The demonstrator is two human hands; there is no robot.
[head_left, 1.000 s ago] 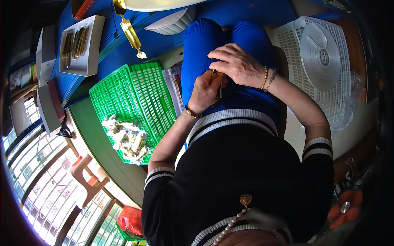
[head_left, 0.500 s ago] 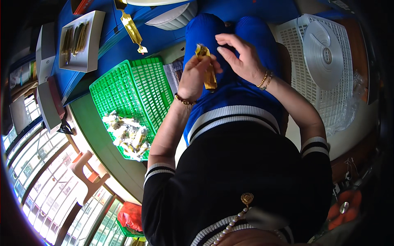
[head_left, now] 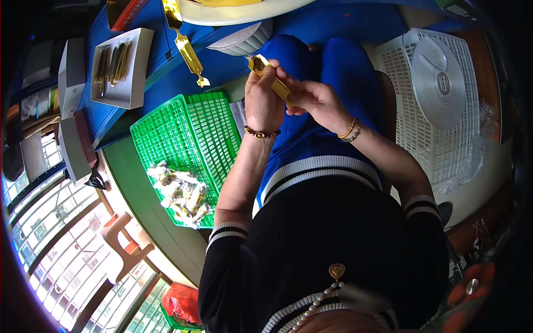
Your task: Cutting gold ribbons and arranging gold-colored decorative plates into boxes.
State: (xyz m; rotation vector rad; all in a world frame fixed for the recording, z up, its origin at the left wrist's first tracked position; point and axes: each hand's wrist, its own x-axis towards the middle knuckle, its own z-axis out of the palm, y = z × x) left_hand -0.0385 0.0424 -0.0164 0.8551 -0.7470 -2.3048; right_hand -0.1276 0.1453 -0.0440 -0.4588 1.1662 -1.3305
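Note:
Above my lap, my left hand [head_left: 263,102] grips a long, narrow gold foil packet [head_left: 281,90], its thumb lying on top and its fingers curled behind. One end of the packet sticks out beyond the left thumb. At the nearer end, my right hand [head_left: 319,102] pinches the packet between thumb and fingers. To the far left of my hands, a strip of joined gold foil packets [head_left: 189,53] hangs over the edge of the blue table. A green plastic basket [head_left: 210,119] stands left of my left forearm, with a pile of gold and silver foil pieces [head_left: 180,191] inside.
A white open box [head_left: 136,95] with several slim gold packets lies on the blue table [head_left: 161,83]. Part of a white round tray [head_left: 250,15] shows at the top. On the right, a white basket [head_left: 400,72] bears a large clear reel [head_left: 436,89] beside crumpled clear plastic [head_left: 466,172].
My right hand has come in from being held open and apart, and now grips the packet's nearer end. The packet has tilted. The whole view has shifted slightly.

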